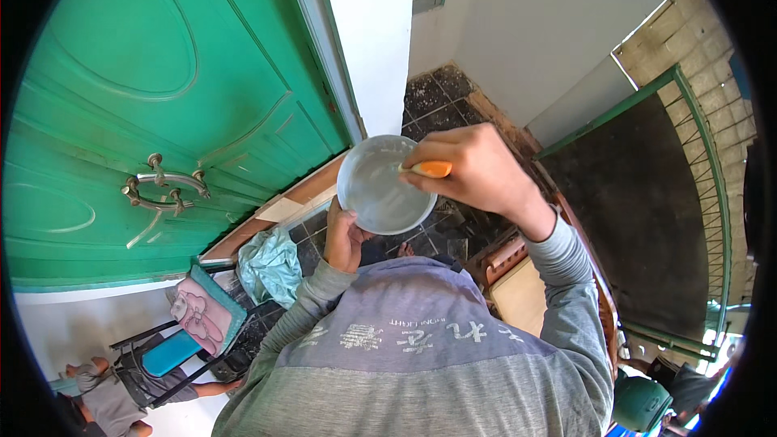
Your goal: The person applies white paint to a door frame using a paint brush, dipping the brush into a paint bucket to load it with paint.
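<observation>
A round, pale bowl (364, 214) is held in front of my chest, with a greyish-white coating or liquid inside. My left hand (346, 236) grips its lower left rim, thumb over the edge. Above the bowl's right side, my right hand (473, 168) is closed around a small tool with an orange and cream handle (435, 169). The tool points into the bowl; its working end is too indistinct to tell the kind.
A green door (243, 73) with a ring-shaped metal handle stands at left, beside a white wall (368, 32). A crumpled greenish sheet (271, 265) lies on dark floor tiles. Nearby are a cushioned chair (202, 316), a person (113, 396) and a green-framed gate (647, 202).
</observation>
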`<state>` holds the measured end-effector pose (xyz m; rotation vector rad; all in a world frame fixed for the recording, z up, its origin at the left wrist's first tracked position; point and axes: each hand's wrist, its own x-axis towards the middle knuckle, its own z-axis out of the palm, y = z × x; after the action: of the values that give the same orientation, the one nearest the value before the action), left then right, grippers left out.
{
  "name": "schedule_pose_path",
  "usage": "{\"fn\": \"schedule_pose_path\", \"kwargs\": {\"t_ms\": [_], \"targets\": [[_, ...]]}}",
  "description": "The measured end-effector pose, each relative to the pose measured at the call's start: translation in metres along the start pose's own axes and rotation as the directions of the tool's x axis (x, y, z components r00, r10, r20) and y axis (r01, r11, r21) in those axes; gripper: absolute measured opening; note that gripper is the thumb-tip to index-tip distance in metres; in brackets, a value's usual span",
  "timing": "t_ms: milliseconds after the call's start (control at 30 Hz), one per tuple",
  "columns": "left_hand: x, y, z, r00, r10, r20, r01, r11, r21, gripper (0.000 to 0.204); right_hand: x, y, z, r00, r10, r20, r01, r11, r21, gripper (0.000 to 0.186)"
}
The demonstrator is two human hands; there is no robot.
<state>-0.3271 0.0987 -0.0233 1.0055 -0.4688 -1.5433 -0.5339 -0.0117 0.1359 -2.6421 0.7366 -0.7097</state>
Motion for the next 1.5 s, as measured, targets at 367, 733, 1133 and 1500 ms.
{"fn": "schedule_pose_path", "kwargs": {"t_ms": [367,733,1133,1500], "targets": [[-0.005,-0.011,0.005,0.997,0.058,-0.043,-0.059,0.998,-0.025,0.059,-0.011,0.0,0.009,0.907,0.412,-0.092,-0.318,0.811,0.49,0.021],[-0.021,0.002,0.01,0.998,0.061,0.01,-0.06,0.998,-0.03,0.049,-0.054,0.005,0.012,0.754,0.655,0.053,-0.188,0.137,0.973,0.015],[-0.012,0.04,0.042,0.993,0.062,0.104,-0.062,0.998,-0.011,0.05,-0.018,0.008,-0.039,0.748,0.662,-0.045,-0.155,0.24,0.958,0.019],[-0.051,0.025,0.023,0.989,0.147,0.031,-0.147,0.989,-0.005,0.061,-0.055,-0.033,-0.02,0.784,0.616,-0.074,-0.372,0.561,0.74,0.023]]}}
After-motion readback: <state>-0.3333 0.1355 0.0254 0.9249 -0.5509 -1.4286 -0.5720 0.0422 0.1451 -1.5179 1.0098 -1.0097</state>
